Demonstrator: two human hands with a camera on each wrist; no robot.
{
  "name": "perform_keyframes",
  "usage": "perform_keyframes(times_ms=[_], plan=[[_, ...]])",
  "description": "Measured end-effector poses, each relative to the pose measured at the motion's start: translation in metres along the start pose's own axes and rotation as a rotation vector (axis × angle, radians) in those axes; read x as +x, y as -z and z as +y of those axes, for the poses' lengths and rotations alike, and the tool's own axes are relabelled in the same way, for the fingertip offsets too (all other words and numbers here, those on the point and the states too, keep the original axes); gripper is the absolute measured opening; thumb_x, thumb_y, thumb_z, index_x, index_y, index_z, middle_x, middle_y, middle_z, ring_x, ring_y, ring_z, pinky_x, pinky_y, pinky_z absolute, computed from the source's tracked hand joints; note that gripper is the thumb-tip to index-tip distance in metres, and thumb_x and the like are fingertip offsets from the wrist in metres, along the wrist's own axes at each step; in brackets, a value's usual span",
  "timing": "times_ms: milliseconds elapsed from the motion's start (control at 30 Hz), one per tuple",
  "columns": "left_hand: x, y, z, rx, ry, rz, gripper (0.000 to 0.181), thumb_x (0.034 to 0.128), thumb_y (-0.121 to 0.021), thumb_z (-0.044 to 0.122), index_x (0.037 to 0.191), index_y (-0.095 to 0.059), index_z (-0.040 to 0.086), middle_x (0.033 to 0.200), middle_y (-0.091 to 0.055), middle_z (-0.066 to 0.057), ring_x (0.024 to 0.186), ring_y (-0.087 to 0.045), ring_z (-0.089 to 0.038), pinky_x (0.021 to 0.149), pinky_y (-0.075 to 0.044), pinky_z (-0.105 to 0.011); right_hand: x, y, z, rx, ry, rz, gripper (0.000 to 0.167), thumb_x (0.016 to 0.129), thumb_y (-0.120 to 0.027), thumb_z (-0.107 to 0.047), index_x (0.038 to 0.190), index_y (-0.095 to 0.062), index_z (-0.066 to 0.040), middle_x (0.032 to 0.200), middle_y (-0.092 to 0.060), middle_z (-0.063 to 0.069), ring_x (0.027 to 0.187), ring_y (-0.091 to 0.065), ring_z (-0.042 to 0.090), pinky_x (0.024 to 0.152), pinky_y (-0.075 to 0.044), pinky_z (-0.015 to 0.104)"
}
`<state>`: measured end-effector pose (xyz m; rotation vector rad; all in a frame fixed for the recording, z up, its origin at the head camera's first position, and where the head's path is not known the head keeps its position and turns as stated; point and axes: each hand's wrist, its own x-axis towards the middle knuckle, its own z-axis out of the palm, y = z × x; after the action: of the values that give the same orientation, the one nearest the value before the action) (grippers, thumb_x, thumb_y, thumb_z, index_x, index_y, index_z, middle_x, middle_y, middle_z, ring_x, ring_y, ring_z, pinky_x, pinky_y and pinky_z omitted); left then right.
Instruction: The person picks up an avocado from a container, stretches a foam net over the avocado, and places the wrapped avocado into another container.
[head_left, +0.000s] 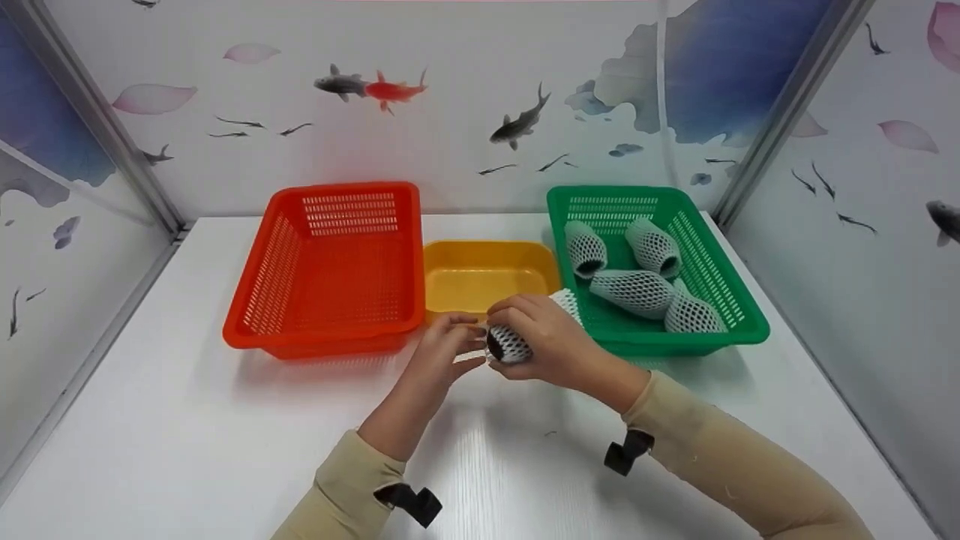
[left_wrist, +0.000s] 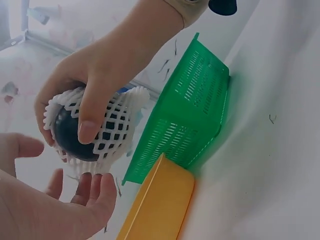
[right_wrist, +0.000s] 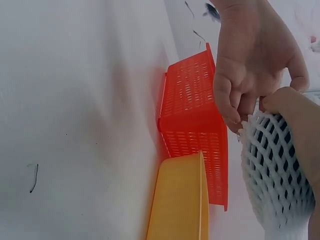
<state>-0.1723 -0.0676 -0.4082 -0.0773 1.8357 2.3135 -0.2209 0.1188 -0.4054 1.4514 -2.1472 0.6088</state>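
Observation:
Over the table's middle, my right hand (head_left: 555, 341) grips a white foam net sleeve (left_wrist: 116, 127) from above. Inside it sits a dark, smooth, rounded thing (left_wrist: 69, 134), bare at the sleeve's open end; its kind is not clear. My left hand (head_left: 435, 358) is held palm up at that open end, its fingertips at the net's edge and its thumb apart. Whether those fingertips press on the net, I cannot tell. Several similar net-wrapped things (head_left: 634, 291) lie in the green basket (head_left: 675, 343) at the right.
A red basket (head_left: 330, 337) stands at the left, its slotted walls visible. Between the two baskets is a shallow yellow tray (head_left: 491, 249), partly behind my hands. The white table (head_left: 187, 435) meets printed panels at the back and sides. A tiny dark scrap (head_left: 550, 433) lies on it.

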Motion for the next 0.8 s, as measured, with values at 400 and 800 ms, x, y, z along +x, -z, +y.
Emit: perform_keyframes(times_ms=[400, 800], plan=[[0.007, -0.003, -0.003, -0.180, 0.186, -0.213, 0.053, 0.1056, -0.030, 0.044, 0.139, -0.042, 0.003, 0.128, -0.050, -0.017, 0.109, -0.055, -0.027, 0.086, -0.053, -0.044, 0.003, 0.002, 0.000, 0.110, 0.264, 0.035, 0.058, 0.072, -0.086, -0.023, 0.118, -0.058, -0.001, 0.127, -0.058, 0.015, 0.119, -0.054, 0.031, 0.101, -0.045, 0.041], [0.002, -0.005, 0.012, -0.327, -0.017, -0.128, 0.047, 0.1041, -0.039, 0.029, 0.141, -0.041, 0.001, 0.128, -0.047, -0.016, 0.110, -0.055, -0.030, 0.092, -0.051, -0.043, 0.003, 0.007, 0.001, 0.071, 0.158, 0.191, 0.055, 0.078, -0.084, -0.019, 0.126, -0.061, -0.005, 0.136, -0.050, 0.020, 0.125, -0.048, 0.035, 0.103, -0.042, 0.044]])
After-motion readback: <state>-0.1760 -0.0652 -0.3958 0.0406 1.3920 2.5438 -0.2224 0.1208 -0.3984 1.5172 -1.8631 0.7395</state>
